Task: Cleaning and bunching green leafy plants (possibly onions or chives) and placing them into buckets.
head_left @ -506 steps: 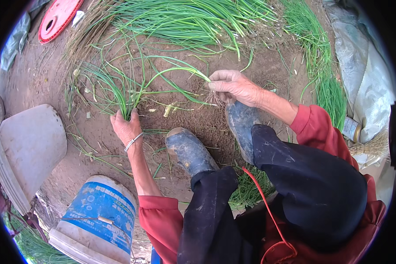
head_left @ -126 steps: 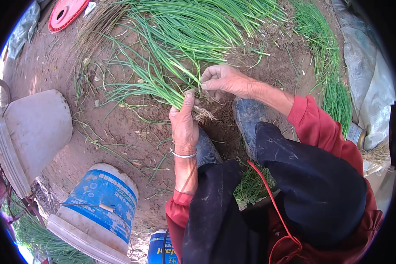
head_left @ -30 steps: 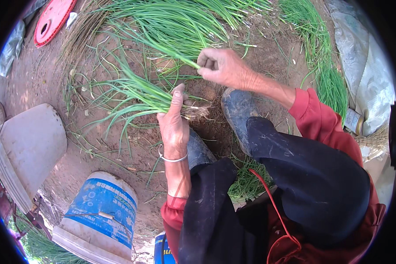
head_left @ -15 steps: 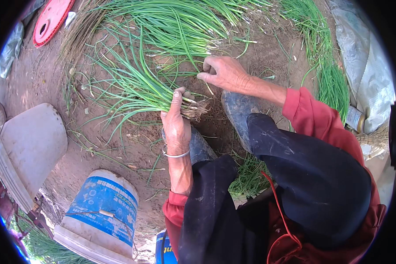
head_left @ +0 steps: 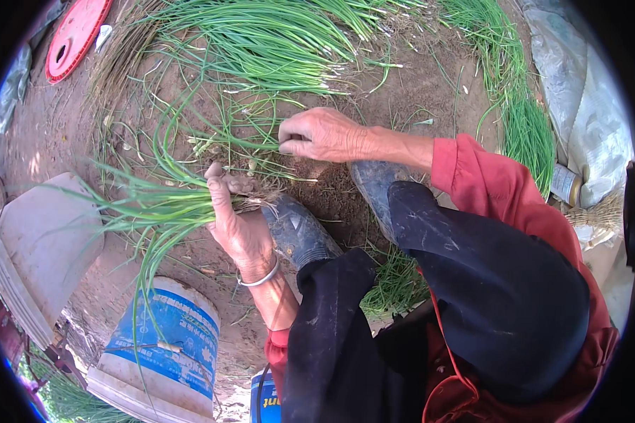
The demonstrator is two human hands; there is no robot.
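Observation:
My left hand point(head_left: 236, 218) is closed round a bunch of green onions point(head_left: 159, 204), its pale roots pointing right and its long leaves fanning left over the buckets. My right hand point(head_left: 321, 137) hangs above the bare soil to the upper right of it, fingers curled; whether anything small is between them is hidden. Loose green stems point(head_left: 257, 120) and pale scraps lie under and beyond both hands. A large pile of green onions point(head_left: 261, 49), white ends to the right, lies farther forward. My muddy rubber boots point(head_left: 296, 233) are below my hands.
A grey-white bucket point(head_left: 42, 254) and a blue-labelled bucket point(head_left: 155, 331) lie at left, a blue container point(head_left: 261, 398) below. A red lid point(head_left: 77, 39) is at top left. More greens point(head_left: 522, 134), a pale plastic sheet point(head_left: 582, 120) and a can point(head_left: 564, 183) are at right.
My left hand has swung left and down with the bunch, which now reaches over the buckets. My right hand has moved left and down, away from the long stem it held a second ago.

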